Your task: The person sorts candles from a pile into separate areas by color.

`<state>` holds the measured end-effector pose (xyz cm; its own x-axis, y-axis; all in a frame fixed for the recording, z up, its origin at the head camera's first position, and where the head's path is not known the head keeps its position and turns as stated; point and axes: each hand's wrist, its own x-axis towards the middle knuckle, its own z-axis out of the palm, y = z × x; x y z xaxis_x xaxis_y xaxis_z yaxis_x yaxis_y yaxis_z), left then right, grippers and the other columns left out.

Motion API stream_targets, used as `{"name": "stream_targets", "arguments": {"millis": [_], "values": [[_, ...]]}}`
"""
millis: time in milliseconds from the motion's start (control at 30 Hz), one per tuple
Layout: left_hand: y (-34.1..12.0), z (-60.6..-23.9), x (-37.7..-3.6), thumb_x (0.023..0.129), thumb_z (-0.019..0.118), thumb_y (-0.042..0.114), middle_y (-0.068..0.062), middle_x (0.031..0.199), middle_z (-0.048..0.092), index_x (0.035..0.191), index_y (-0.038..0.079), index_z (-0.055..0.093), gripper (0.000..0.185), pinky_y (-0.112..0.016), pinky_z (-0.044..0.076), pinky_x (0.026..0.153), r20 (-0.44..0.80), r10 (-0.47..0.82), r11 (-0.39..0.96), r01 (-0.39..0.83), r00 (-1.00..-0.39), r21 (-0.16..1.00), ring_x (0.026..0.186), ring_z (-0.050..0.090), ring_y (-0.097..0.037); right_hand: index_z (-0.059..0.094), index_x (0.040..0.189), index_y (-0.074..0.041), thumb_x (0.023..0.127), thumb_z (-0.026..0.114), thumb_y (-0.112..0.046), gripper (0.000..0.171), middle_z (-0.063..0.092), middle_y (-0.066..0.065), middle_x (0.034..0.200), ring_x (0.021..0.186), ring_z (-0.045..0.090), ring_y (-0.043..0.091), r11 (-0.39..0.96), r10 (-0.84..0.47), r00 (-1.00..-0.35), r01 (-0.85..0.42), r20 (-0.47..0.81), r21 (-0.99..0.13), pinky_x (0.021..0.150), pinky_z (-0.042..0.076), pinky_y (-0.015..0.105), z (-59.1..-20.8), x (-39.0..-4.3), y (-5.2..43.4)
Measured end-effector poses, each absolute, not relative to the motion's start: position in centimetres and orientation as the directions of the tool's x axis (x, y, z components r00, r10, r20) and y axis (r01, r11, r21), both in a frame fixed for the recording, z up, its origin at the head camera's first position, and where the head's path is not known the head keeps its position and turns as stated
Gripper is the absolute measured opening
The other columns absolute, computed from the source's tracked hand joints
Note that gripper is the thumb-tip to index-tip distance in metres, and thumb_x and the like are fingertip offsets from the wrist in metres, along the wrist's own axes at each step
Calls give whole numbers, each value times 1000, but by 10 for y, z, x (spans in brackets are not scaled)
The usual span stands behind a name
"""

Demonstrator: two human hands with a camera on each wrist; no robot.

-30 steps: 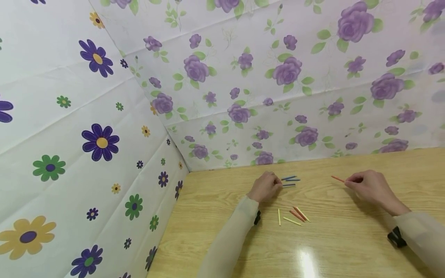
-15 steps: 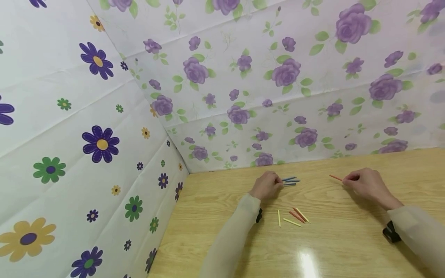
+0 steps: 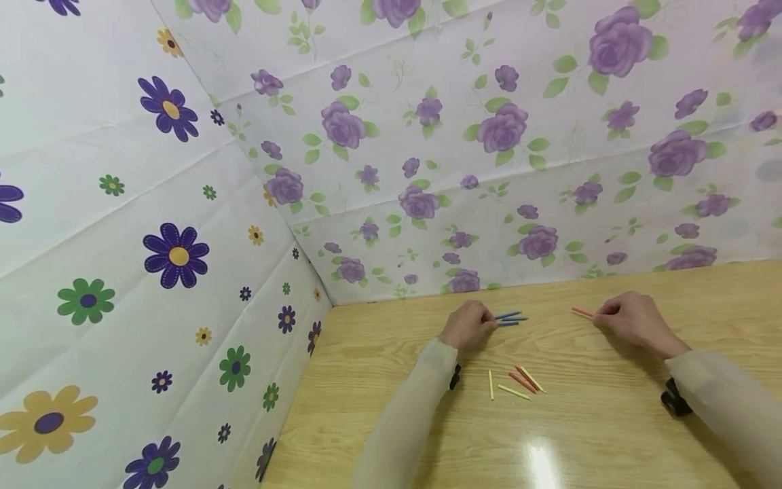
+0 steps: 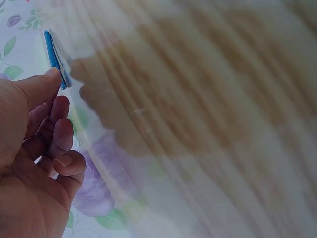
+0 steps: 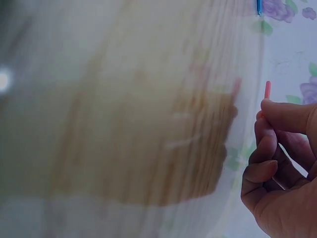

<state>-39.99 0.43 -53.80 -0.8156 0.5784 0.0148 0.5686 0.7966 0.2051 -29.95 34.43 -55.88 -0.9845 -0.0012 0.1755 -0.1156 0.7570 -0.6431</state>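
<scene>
Orange stick [image 3: 581,312] pinched by curled right hand [image 3: 632,320].

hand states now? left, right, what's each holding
Left hand: closed, pinching the blue sticks at their near ends.
Right hand: closed, pinching one red stick.

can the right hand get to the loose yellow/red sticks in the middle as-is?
Probably yes. The right hand pinches a red stick, so it is occupied, but the bare table between it and the loose sticks looks unobstructed. The left hand sits farther back, at the blue sticks.
</scene>
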Motion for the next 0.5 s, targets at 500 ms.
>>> {"name": "stream_targets", "arguments": {"millis": [500], "values": [[3,-539,-404,106,74,30,7,108,76,109,19,85,16,-20,56,87,-6,576,800,561,-818,212,103,66,-7,85,90,-4,95,81,-13,12,82,9,83,72,69,20,776,-20,-980,-141,200,-614,69,58,43,-565,-311,339]]}}
